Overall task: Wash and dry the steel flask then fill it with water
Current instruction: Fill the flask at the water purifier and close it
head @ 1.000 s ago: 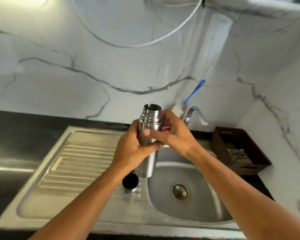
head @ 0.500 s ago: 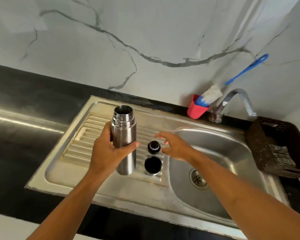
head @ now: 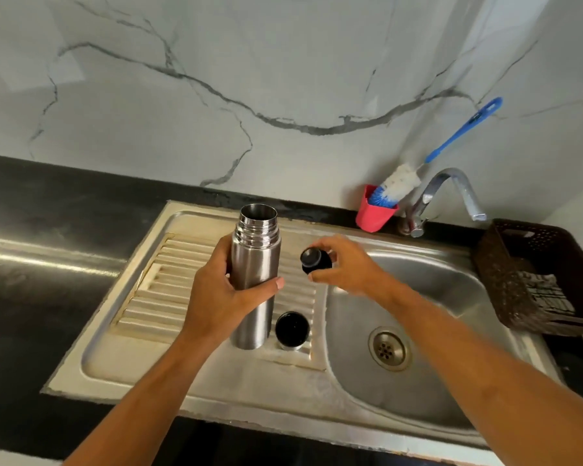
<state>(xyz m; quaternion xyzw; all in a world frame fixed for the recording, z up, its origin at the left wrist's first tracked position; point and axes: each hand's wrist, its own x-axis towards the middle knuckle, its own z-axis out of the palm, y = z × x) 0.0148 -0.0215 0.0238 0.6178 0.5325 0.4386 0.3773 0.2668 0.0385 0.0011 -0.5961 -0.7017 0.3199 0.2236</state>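
While the cup lid (head: 292,329) is lying mouth-up on the drainboard (head: 164,290) | left hand (head: 223,297) is gripping the open steel flask (head: 256,264) upright beside it | right hand (head: 349,269) is pinching the black stopper (head: 313,260) near the neck | tap (head: 451,185) is showing no water; bottle brush (head: 401,181) is resting in its red holder (head: 376,215) | washing, drying, filling probably all remaining.

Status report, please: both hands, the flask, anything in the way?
Left hand grips steel flask, upright, uncapped. Right hand pinches black stopper. Cap cup on drainboard beside flask, not blocking.
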